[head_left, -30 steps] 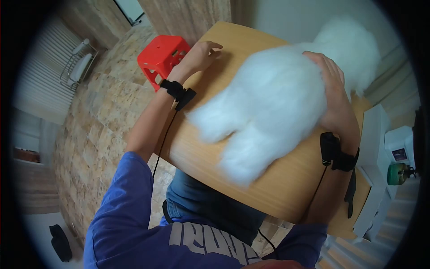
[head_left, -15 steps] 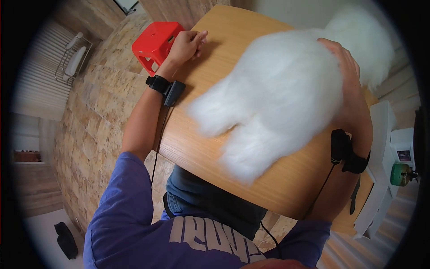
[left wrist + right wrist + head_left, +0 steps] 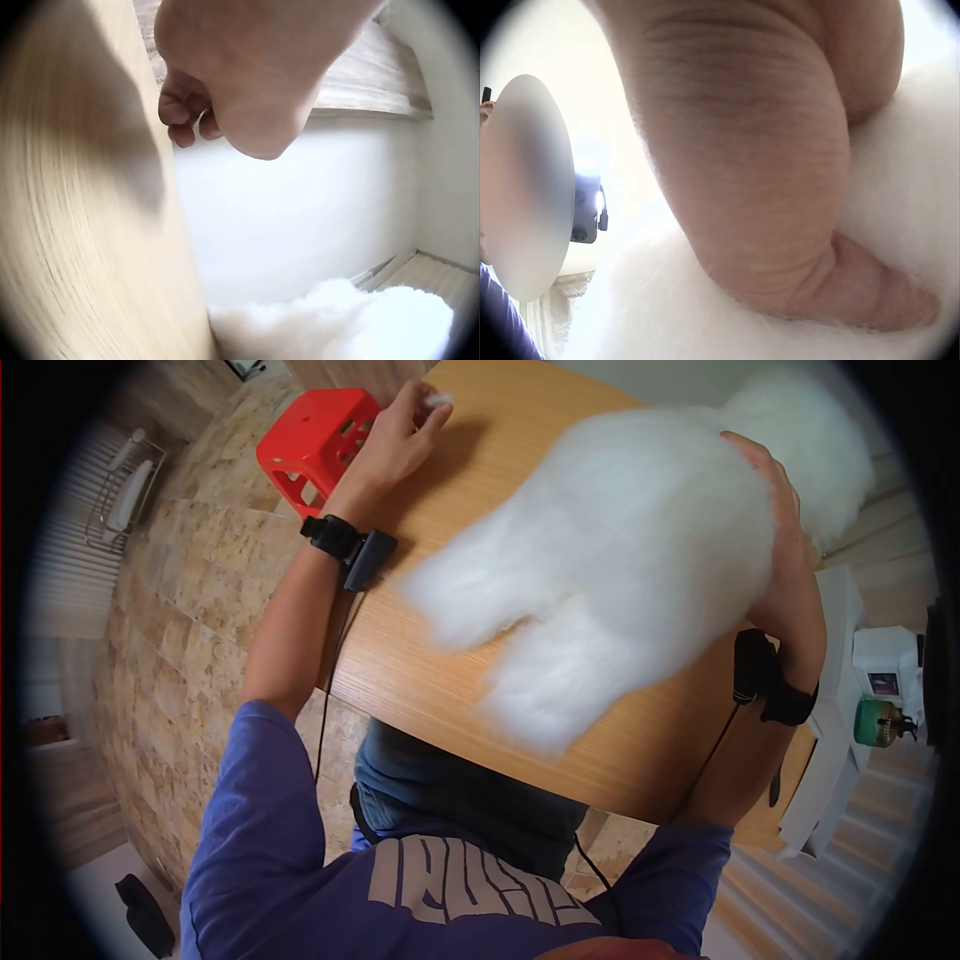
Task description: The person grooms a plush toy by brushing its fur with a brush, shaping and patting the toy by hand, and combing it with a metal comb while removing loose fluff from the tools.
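A white, long-haired dog [image 3: 640, 530] is on the wooden table [image 3: 400, 695], hind legs toward the person and head end at the far right. My right hand [image 3: 785, 550] lies along its right flank. In the right wrist view the thumb [image 3: 870, 296] presses into the fur. My left hand [image 3: 398, 435] is above the table's left edge, apart from the dog. Its fingers are curled, and a small white tuft [image 3: 437, 400] shows between thumb and fingers. The left wrist view shows the curled fingers [image 3: 180, 120] from below, with white fur [image 3: 337, 322] lower down.
A red plastic stool [image 3: 318, 435] stands against the table's left side. To the right are a white shelf unit [image 3: 825, 760] and a green bottle [image 3: 880, 722]. Cables hang from both wrist cameras. Tiled floor [image 3: 190, 620] lies left of the table.
My left hand has moved left and away from the body, its fingers curling, and the white tuft now shows in it. My right hand stays on the dog's flank. The head view has shifted a little.
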Motion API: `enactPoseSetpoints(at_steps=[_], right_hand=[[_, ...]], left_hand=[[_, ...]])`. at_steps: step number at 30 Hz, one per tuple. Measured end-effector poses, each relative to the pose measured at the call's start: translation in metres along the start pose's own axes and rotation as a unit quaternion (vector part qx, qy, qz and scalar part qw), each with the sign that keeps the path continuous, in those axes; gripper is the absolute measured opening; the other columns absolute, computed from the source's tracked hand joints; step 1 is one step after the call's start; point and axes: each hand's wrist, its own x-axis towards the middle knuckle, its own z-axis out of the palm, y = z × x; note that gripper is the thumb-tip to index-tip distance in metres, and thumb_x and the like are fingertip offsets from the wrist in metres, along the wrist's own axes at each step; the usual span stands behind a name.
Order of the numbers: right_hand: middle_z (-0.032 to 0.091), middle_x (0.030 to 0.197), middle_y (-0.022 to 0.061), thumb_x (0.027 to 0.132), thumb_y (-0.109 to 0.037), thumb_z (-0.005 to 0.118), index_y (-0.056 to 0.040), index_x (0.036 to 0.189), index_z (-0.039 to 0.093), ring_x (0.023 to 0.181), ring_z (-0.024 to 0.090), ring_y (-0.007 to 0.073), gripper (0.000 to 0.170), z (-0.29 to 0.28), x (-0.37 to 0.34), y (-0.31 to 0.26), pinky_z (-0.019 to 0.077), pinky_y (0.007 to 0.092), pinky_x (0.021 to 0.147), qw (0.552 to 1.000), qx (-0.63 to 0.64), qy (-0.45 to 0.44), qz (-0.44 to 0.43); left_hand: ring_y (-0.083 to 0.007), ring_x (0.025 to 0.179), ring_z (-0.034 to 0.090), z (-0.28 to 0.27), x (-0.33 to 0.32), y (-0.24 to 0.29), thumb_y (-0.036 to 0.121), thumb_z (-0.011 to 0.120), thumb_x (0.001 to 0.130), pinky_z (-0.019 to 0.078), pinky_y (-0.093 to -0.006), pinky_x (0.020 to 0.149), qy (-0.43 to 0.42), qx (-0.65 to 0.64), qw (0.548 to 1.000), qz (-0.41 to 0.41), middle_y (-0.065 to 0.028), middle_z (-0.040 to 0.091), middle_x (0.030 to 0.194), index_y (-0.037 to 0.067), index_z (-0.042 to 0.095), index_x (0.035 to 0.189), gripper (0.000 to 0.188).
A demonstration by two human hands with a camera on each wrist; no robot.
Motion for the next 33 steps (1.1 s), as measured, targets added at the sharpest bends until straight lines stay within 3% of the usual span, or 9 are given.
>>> enactPoseSetpoints(at_steps=[1, 2, 3, 5, 9, 12, 14, 18, 33], right_hand=[[0.063, 0.122, 0.0136, 0.076, -0.011, 0.079, -0.0076, 0.135, 0.055, 0.116, 0.057, 0.0360, 0.064, 0.001, 0.000, -0.001, 0.0404, 0.0446, 0.106, 1.000, -0.005, 0.011, -0.002], [0.063, 0.122, 0.0136, 0.076, -0.011, 0.079, -0.0076, 0.135, 0.055, 0.116, 0.057, 0.0360, 0.064, 0.001, 0.001, -0.001, 0.0404, 0.0446, 0.106, 1.000, -0.004, 0.007, -0.004], [0.063, 0.123, 0.0141, 0.076, -0.011, 0.079, -0.0078, 0.135, 0.055, 0.116, 0.057, 0.0364, 0.064, 0.001, 0.001, 0.000, 0.0406, 0.0448, 0.106, 1.000, -0.015, 0.011, -0.011], [0.063, 0.123, 0.0147, 0.076, -0.011, 0.079, -0.0081, 0.135, 0.055, 0.116, 0.057, 0.0367, 0.064, 0.002, -0.002, 0.000, 0.0407, 0.0450, 0.106, 0.999, -0.022, 0.015, -0.018], [0.063, 0.123, 0.0152, 0.076, -0.013, 0.079, -0.0084, 0.137, 0.054, 0.117, 0.057, 0.0370, 0.066, 0.001, -0.003, 0.001, 0.0405, 0.0453, 0.106, 1.000, -0.027, 0.013, -0.004], [0.063, 0.124, 0.0153, 0.076, -0.014, 0.079, -0.0083, 0.137, 0.054, 0.117, 0.056, 0.0368, 0.066, 0.001, 0.004, -0.002, 0.0406, 0.0453, 0.106, 0.999, -0.040, 0.005, 0.003], [0.062, 0.124, 0.0153, 0.076, -0.014, 0.079, -0.0082, 0.137, 0.054, 0.118, 0.056, 0.0367, 0.066, 0.002, 0.004, -0.004, 0.0406, 0.0452, 0.106, 0.999, -0.052, 0.003, 0.006], [0.061, 0.127, 0.0141, 0.076, -0.014, 0.080, -0.0079, 0.137, 0.055, 0.120, 0.055, 0.0363, 0.066, 0.002, 0.006, -0.004, 0.0392, 0.0453, 0.108, 0.999, 0.028, -0.009, 0.036], [0.058, 0.133, 0.0122, 0.074, -0.012, 0.079, -0.0091, 0.135, 0.055, 0.127, 0.049, 0.0352, 0.066, -0.013, -0.010, 0.005, 0.0367, 0.0427, 0.112, 0.998, 0.039, -0.030, 0.047]], left_hand=[[-0.0240, 0.081, 0.064, -0.006, -0.003, 0.015, 0.031, 0.059, 0.105, 0.0526, -0.0374, 0.076, 0.014, 0.003, 0.998, 0.055, -0.0148, 0.071, 0.103, 0.000, 0.063, 0.120, 0.035], [-0.0248, 0.088, 0.067, -0.017, -0.006, 0.030, 0.024, 0.061, 0.103, 0.0536, -0.0383, 0.081, -0.067, 0.020, 0.997, 0.028, -0.0130, 0.071, 0.114, 0.002, 0.062, 0.128, 0.033], [-0.0248, 0.088, 0.067, -0.018, -0.009, 0.035, 0.024, 0.061, 0.103, 0.0536, -0.0383, 0.081, -0.066, 0.020, 0.997, 0.025, -0.0130, 0.071, 0.114, 0.002, 0.062, 0.128, 0.033], [-0.0262, 0.097, 0.069, -0.014, -0.014, 0.047, 0.028, 0.056, 0.106, 0.0544, -0.0381, 0.086, -0.052, 0.077, 0.984, 0.154, -0.0137, 0.071, 0.118, 0.004, 0.060, 0.134, 0.037], [-0.0304, 0.118, 0.065, -0.009, -0.025, 0.097, 0.034, 0.049, 0.108, 0.0505, -0.0389, 0.101, -0.096, -0.044, 0.986, 0.131, -0.0175, 0.066, 0.131, 0.004, 0.054, 0.144, 0.047], [-0.0367, 0.138, 0.049, 0.003, -0.045, 0.130, 0.038, 0.042, 0.110, 0.0393, -0.0416, 0.115, -0.150, -0.221, 0.951, 0.154, -0.0231, 0.050, 0.150, 0.001, 0.041, 0.154, 0.057], [-0.0410, 0.149, 0.033, 0.014, -0.062, 0.144, 0.036, 0.040, 0.111, 0.0288, -0.0429, 0.123, -0.153, -0.184, 0.920, 0.311, -0.0270, 0.031, 0.161, -0.003, 0.024, 0.159, 0.064], [-0.0426, 0.150, 0.029, 0.003, -0.061, 0.145, 0.034, 0.041, 0.110, 0.0281, -0.0442, 0.123, -0.227, -0.176, 0.917, 0.277, -0.0283, 0.025, 0.163, -0.004, 0.015, 0.160, 0.068], [-0.0455, 0.123, 0.055, -0.024, -0.136, 0.140, 0.031, 0.052, 0.107, 0.0464, -0.0445, 0.105, -0.287, -0.058, 0.946, 0.138, -0.0300, 0.049, 0.139, -0.004, 0.022, 0.157, 0.068]])
